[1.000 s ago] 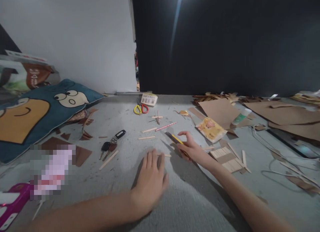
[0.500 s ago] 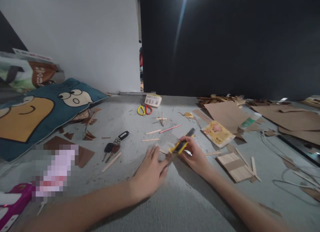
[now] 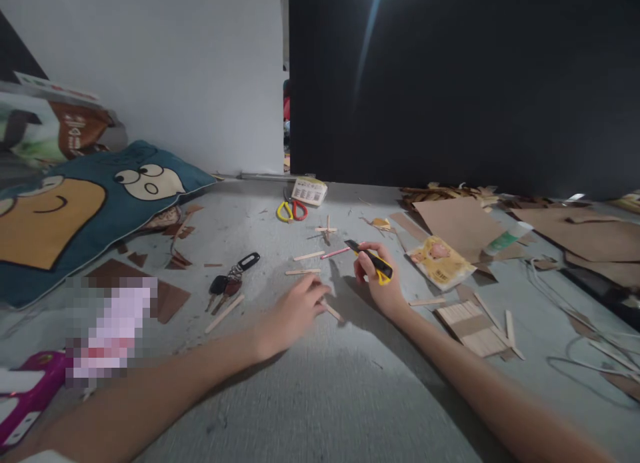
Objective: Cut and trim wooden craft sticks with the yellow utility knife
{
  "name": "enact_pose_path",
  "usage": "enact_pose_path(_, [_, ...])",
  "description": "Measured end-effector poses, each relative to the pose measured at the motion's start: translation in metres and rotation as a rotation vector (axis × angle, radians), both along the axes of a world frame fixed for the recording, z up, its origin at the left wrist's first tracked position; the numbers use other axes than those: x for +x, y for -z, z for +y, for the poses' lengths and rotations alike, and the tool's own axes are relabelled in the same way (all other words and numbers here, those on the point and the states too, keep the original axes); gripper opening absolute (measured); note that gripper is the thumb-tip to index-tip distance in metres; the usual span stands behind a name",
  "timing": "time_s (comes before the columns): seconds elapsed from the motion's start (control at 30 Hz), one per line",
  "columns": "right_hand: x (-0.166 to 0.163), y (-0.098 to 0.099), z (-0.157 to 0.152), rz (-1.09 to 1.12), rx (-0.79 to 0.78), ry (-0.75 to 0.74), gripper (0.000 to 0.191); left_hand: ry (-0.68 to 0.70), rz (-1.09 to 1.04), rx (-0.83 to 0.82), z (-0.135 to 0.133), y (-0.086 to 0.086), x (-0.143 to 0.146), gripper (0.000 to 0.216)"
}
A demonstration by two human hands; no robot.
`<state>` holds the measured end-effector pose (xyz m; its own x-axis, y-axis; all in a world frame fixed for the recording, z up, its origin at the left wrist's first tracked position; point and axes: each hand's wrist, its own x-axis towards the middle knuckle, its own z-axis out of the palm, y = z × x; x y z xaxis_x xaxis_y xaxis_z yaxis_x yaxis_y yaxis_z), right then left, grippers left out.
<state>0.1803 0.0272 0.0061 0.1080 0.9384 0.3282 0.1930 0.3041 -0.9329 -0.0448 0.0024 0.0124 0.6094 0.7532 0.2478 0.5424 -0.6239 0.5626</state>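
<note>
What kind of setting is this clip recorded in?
Probably a home floor used as a craft spot: flat wooden craft sticks and brown cardboard sheets lie strewn on the grey floor, beside a teal cartoon-face cushion. The right hand holds a yellow-and-black utility knife.

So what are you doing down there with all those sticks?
A person is working on a grey surface strewn with craft sticks and cardboard scraps. The right hand holds a yellow and black utility knife lifted off the surface. The left hand rests its fingertips on a wooden craft stick. A set of keys lies to the left, scissors farther back, and a panel of joined sticks to the right.
</note>
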Motion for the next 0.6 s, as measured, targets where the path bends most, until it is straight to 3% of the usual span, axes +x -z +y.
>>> enact_pose_path(0.07, [-0.001, 0.004, 0.004, 0.041, -0.003, -0.008, 0.043, -0.013, -0.035, -0.031, 0.008, 0.0, -0.004, 0.027])
enact_pose_path(0.23, [0.004, 0.006, -0.006, 0.005, 0.03, -0.092, 0.043, 0.05, 0.001, -0.111, 0.028, 0.001, -0.013, 0.007])
enact_pose_path(0.33, [0.006, 0.004, -0.01, -0.037, -0.012, -0.111, 0.04, 0.037, -0.004, -0.137, 0.032, 0.003, -0.014, 0.01])
enact_pose_path(0.6, [0.005, 0.005, -0.008, 0.02, -0.092, -0.152, 0.047, 0.093, 0.123, 0.046, 0.022, 0.004, -0.011, 0.02])
